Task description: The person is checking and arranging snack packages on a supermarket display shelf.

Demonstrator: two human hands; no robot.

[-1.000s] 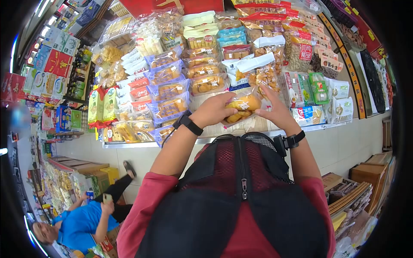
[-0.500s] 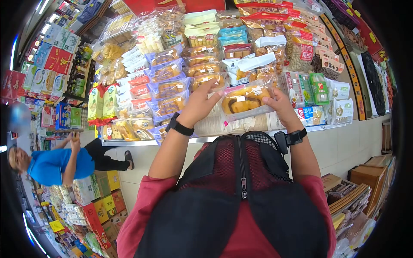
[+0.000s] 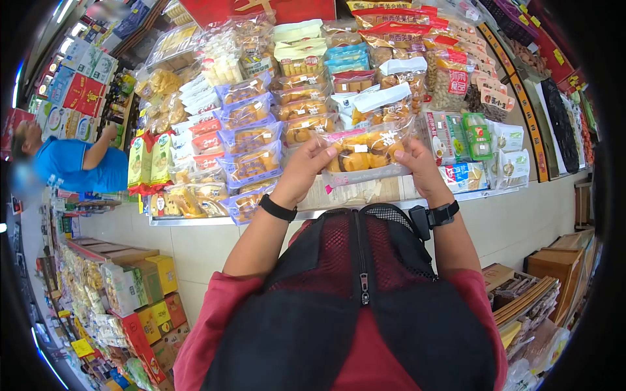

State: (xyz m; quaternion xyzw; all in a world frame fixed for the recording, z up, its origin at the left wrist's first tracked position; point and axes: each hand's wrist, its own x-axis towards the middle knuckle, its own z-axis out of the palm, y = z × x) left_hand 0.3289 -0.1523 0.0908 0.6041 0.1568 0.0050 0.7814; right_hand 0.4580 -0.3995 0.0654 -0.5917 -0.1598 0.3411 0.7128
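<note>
A clear plastic pack of golden-brown pastries (image 3: 365, 156) is held up over the front of the display table, in front of my chest. My left hand (image 3: 306, 168) grips its left end, thumb on top and fingers partly hidden beneath. On the right end, my right hand (image 3: 420, 166) is closed in the same way. Just left of the pack runs a column of similar pastry packs (image 3: 306, 127), and beside it a column of purple-edged pastry packs (image 3: 251, 159). Behind the held pack lies a white-topped snack bag (image 3: 385, 101).
Nut bags (image 3: 450, 85) and a green packet (image 3: 478, 135) lie to the right. The table's metal front edge (image 3: 195, 221) runs before me. A person in a blue shirt (image 3: 81, 163) stands at the left. Stacked boxes (image 3: 156, 319) and a wooden crate (image 3: 554, 270) stand lower down.
My left hand has moved from beside the pack to gripping its left end. My right hand keeps its hold. The person in blue has moved farther up the left side.
</note>
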